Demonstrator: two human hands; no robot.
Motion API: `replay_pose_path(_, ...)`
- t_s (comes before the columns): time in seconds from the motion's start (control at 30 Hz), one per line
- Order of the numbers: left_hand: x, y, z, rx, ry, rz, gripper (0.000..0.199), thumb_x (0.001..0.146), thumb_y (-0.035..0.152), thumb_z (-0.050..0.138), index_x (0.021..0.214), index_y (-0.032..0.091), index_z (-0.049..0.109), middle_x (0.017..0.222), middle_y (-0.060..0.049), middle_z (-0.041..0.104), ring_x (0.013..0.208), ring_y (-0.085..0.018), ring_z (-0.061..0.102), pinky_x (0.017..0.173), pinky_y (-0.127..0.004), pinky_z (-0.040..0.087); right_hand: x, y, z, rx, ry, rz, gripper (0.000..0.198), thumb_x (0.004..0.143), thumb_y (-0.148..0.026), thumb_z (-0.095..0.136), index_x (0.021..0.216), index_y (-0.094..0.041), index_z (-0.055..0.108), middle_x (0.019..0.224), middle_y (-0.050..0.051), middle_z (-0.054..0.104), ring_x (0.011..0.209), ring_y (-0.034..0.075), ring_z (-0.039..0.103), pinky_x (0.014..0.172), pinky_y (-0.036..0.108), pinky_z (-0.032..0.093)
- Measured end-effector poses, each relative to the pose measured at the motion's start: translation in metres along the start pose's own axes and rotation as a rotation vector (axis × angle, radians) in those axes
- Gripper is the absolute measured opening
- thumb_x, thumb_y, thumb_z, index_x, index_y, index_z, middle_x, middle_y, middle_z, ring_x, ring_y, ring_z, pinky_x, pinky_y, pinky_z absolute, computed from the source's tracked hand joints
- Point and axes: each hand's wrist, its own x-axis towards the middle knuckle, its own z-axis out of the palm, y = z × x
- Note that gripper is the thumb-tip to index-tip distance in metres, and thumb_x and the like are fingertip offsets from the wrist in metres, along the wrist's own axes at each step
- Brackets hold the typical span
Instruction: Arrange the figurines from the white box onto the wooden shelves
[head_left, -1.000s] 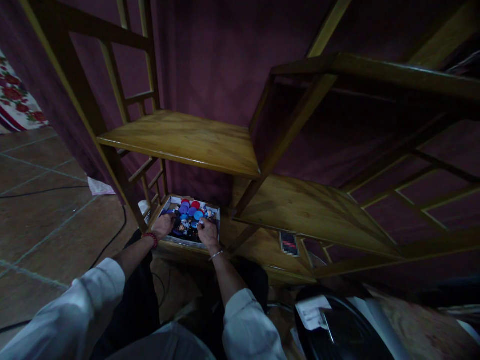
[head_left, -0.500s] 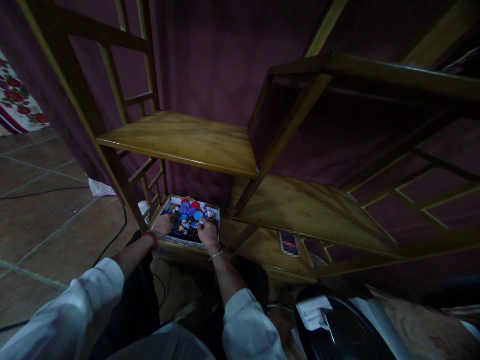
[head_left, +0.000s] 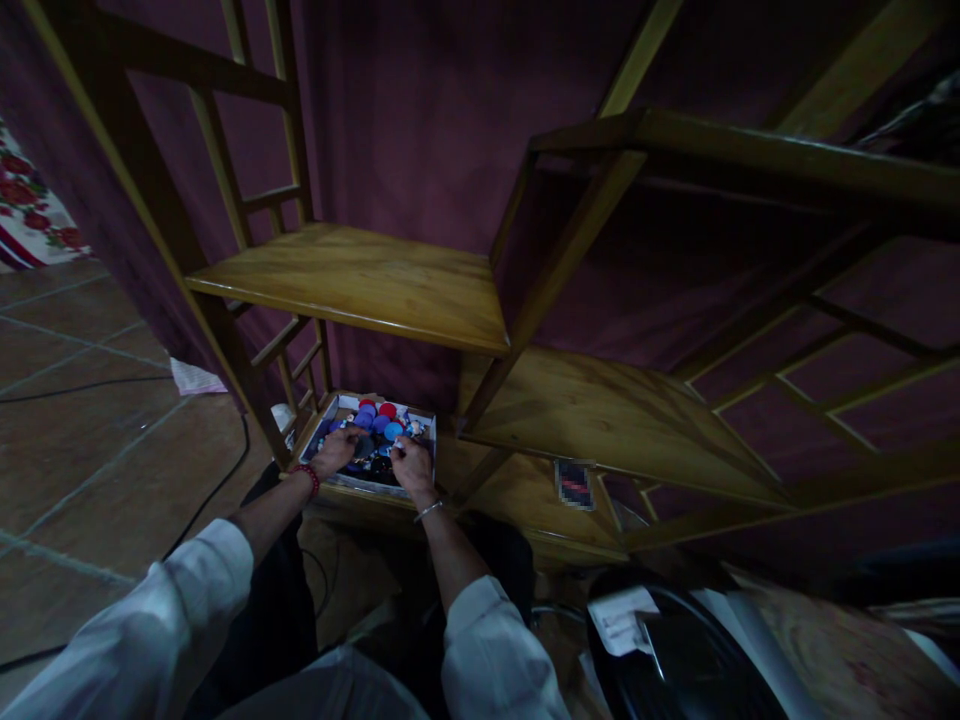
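Note:
A shallow white-walled box [head_left: 433,440] stands on the low wooden shelf, filled with small figures and round discs in red, purple and blue. Over its left side, my left hand [head_left: 335,453] has its fingers closed on the edge of a dark round disc [head_left: 364,447]. My right hand [head_left: 413,467] is at the box's right side, fingers pinched together; a small pale bit shows at the fingertips, too small to name. Beyond the hands lie a red disc [head_left: 387,410] and a light blue disc [head_left: 393,431].
A wooden shelf board [head_left: 360,280] hangs above the box, with slanting posts to its right. A dark blurred packet [head_left: 574,485] lies on the lower shelf. At lower right is a black stool [head_left: 690,650] with papers and a phone-like slab. Cables run across the tiled floor.
My left hand has moved slightly right and inward over the box, and the dark disc shows more clearly at its fingers. My right hand stays in nearly the same place.

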Motion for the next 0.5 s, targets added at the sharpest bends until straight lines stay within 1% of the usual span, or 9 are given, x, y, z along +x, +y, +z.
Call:
replay_pose_path(0.17,-0.003,0.01,0.008,-0.172,-0.06,-0.056,0.037,0.076,0.013,0.043,0.11,0.015,0.057,0.094,-0.004,0.065,0.074,-0.012,0.06,0.063,-0.021,0.048,0.0,0.0,0.0,0.038,0.014,-0.015,0.027,0.081,-0.027,0.044,0.101,-0.024,0.062,0.097,0.002,0.066,0.086,0.012,0.061,0.076,0.018,0.042)
replay_pose_path(0.27,-0.005,0.011,0.012,-0.26,-0.116,-0.029,0.04,0.075,0.019,0.047,0.113,0.014,0.054,0.09,-0.003,0.065,0.075,-0.013,0.059,0.062,-0.022,0.048,0.0,0.001,0.0,0.05,0.009,-0.025,0.028,0.081,-0.028,0.046,0.104,-0.025,0.06,0.096,0.001,0.066,0.084,0.012,0.061,0.075,0.018,0.042)
replay_pose_path(0.37,-0.005,0.008,0.015,-0.278,-0.136,0.004,0.046,0.071,0.025,0.053,0.116,0.013,0.053,0.087,-0.003,0.065,0.077,-0.014,0.059,0.066,-0.024,0.047,0.002,0.002,0.001,0.066,0.01,-0.016,0.028,0.081,-0.029,0.047,0.106,-0.026,0.06,0.094,0.001,0.067,0.083,0.012,0.061,0.074,0.018,0.042)
replay_pose_path(0.5,-0.002,0.004,0.016,-0.284,-0.135,0.057,0.053,0.065,0.026,0.061,0.115,0.013,0.052,0.104,-0.006,0.062,0.095,-0.018,0.056,0.08,-0.027,0.045,0.004,0.003,0.003,0.116,0.005,-0.003,0.028,0.081,-0.028,0.048,0.106,-0.024,0.06,0.095,0.001,0.067,0.084,0.011,0.061,0.074,0.017,0.042)
